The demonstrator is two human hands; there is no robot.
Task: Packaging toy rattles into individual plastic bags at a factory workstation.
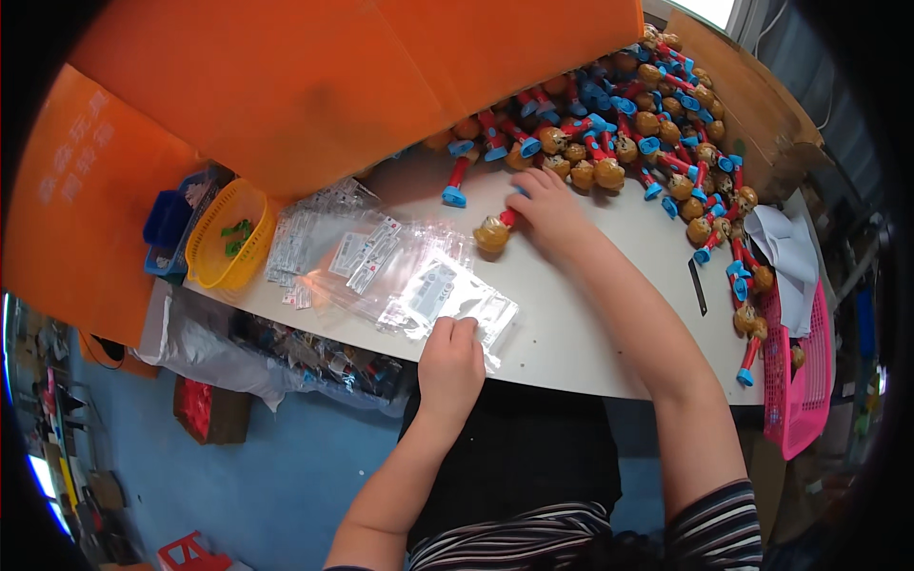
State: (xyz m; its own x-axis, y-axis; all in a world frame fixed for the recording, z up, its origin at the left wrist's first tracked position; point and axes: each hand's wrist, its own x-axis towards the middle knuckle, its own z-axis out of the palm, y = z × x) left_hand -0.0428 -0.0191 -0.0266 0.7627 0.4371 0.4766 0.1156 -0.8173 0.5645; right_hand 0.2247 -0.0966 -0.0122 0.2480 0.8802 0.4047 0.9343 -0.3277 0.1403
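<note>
Our left hand (451,354) pinches one clear bag (492,322) at the front edge of the tabletop (562,333), our right hand (545,202) curls over one toy (491,234) farther back, whether gripping we cannot tell, with one yellow basket (215,234) leftmost and one pink basket (805,366) at the right edge.

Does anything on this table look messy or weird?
Nothing looks clearly broken. The toys lie in a jumbled heap, pointing every way, and one toy lies near the table's edge, so it looks a bit astray. A thin dark strip lies apart, unlike the toys nearby.
</note>
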